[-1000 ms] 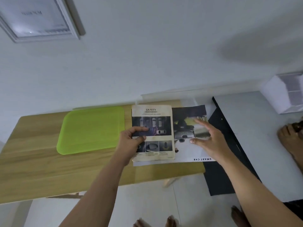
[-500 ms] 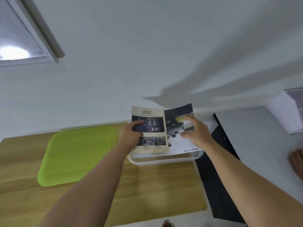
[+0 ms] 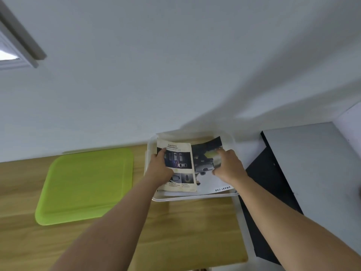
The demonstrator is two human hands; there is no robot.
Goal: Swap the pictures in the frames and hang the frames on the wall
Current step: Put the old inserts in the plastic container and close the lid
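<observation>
Two bare forearms are seen reaching away from the bottom edge over a wooden table [image 3: 185, 231]. A green tray [image 3: 84, 184] lies flat on the table's left part. At the table's far right end a clear tray [image 3: 195, 198] is set against the wall, well apart from neither grip: both grips are inside its rim.

Two pictures are held over the clear tray, side by side and overlapping. The SAFETY picture [image 3: 183, 151] is on the left and partly covers the SMART CAB picture [image 3: 207, 182], whose dark upper corner is curled upward at the far side. Whether the pictures touch the tray's floor cannot be told.

The left grip [image 3: 161, 169] is closed on the SAFETY picture at its left edge: the thumb [image 3: 163, 153] is pressed on the printed face, while the other fingers are hidden beneath the sheet. The right grip [image 3: 229, 167] is closed on the SMART CAB picture, with bent fingers laid on its right half and the thumb tip against its face near the middle.

To the right of the table a black panel [image 3: 269, 182] and a grey surface [image 3: 312, 163] are seen lower down. Beyond the table a white wall [image 3: 175, 75] is seen, and a pale frame [image 3: 25, 47] is hung on it at the upper left, cut by the edge of view.
</observation>
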